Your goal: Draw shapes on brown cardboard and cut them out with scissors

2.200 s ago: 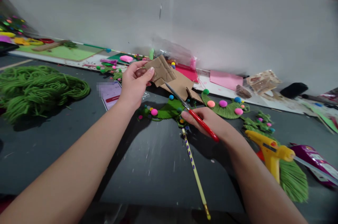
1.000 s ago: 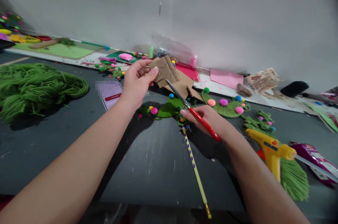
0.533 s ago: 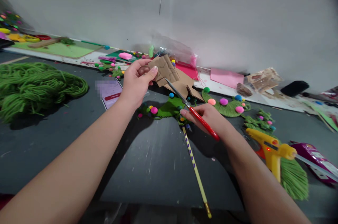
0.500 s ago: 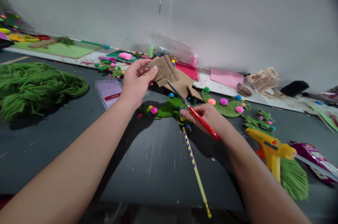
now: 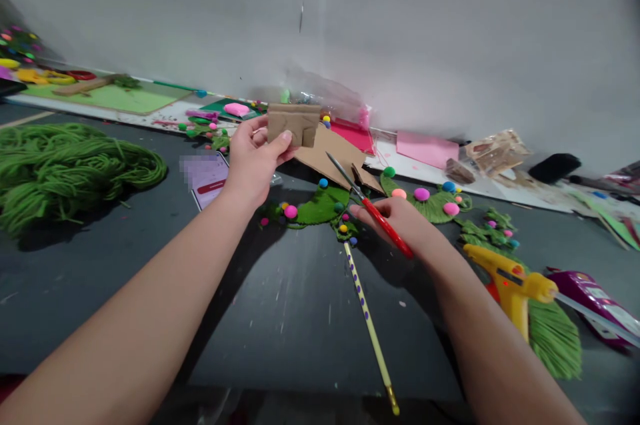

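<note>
My left hand pinches a small brown cardboard piece, held up above the table. My right hand grips red-handled scissors, whose blades look closed and point up and left, apart from the held piece. A larger cardboard sheet lies behind the blades. Below the hands is a green yarn leaf shape with coloured pompoms, and a yellow pencil with purple dots extends from it toward the front edge.
Green yarn is heaped at the left, near a phone. A yellow glue gun lies at the right beside a purple device. Pink paper and craft scraps line the wall. Another pompom leaf lies right of centre.
The small cardboard piece has been turned level and moved slightly left with my left hand. The scissors tip is now apart from it, where before it was at its lower edge.
</note>
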`<state>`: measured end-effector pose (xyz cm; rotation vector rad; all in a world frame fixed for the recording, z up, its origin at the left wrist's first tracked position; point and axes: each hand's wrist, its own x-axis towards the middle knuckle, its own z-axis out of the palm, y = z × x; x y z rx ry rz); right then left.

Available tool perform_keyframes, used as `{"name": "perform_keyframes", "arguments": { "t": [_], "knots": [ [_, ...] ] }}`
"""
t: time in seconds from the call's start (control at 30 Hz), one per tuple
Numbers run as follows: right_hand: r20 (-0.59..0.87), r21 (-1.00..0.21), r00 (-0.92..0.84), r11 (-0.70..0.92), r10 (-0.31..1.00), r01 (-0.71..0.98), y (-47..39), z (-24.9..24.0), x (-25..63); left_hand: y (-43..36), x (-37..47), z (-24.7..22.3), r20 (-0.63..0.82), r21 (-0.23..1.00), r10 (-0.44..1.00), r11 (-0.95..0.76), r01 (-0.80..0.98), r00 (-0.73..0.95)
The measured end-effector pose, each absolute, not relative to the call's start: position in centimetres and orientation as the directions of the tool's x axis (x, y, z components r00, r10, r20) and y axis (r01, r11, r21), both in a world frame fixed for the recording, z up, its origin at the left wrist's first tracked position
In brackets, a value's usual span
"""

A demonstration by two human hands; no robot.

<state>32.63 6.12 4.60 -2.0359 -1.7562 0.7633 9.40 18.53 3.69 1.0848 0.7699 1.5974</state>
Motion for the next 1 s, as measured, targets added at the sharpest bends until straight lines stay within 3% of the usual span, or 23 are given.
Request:
{"name": "perform_keyframes", "arguments": {
  "t": [0.13, 0.2, 0.33, 0.4, 0.5, 0.7, 1.0],
  "knots": [
    [-0.102, -0.578, 0.159, -0.189, 0.982, 0.794, 6.5, 4.1, 33.0, 16.9, 10.0, 4.5, 0.211, 0.895, 0.974, -0.157, -0.417, 0.086],
    [-0.097, -0.693, 0.171, -0.190, 0.980, 0.695, 6.6, 3.8, 32.7, 16.1, 10.4, 4.6, 0.177, 0.905, 0.970, -0.092, -0.415, 0.170],
    [0.025, -0.984, 0.224, -0.015, 0.974, 0.175, 6.9, 3.9, 32.1, 14.4, 11.8, 4.6, 0.127, 0.924, 0.949, -0.007, -0.382, 0.289],
    [0.107, -0.992, 0.282, 0.122, 0.953, -0.036, 6.9, 4.4, 31.9, 13.4, 12.5, 4.5, 0.109, 0.935, 0.928, 0.026, -0.354, 0.356],
    [0.184, -0.947, 0.311, 0.253, 0.933, -0.198, 6.8, 4.8, 31.9, 12.2, 13.5, 4.0, 0.093, 0.945, 0.891, 0.061, -0.320, 0.445],
    [0.234, -0.932, 0.252, 0.291, 0.939, -0.219, 7.0, 3.8, 31.3, 11.9, 14.1, 3.0, 0.094, 0.953, 0.885, 0.052, -0.298, 0.455],
    [0.199, -0.902, 0.390, 0.324, 0.899, -0.285, 7.9, 3.6, 32.2, 13.3, 13.7, 2.2, 0.086, 0.965, 0.899, 0.032, -0.261, 0.429]
  ]
}}
